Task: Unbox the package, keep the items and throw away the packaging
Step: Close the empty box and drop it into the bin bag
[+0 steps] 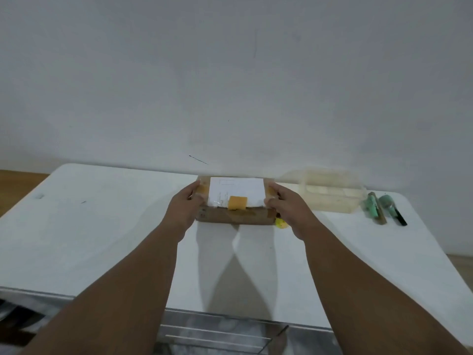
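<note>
Package, a taped cardboard box with a white label, sits on the tabletop, clamped between the left hand and right hand at its short ends. Advisable: steady it so, then free one hand for the tape. Beyond the right hand lie a clear container and green-handled tools.

A plain white wall (faintly scuffed) rises behind a white counter; wooden floor shows at left.
</note>
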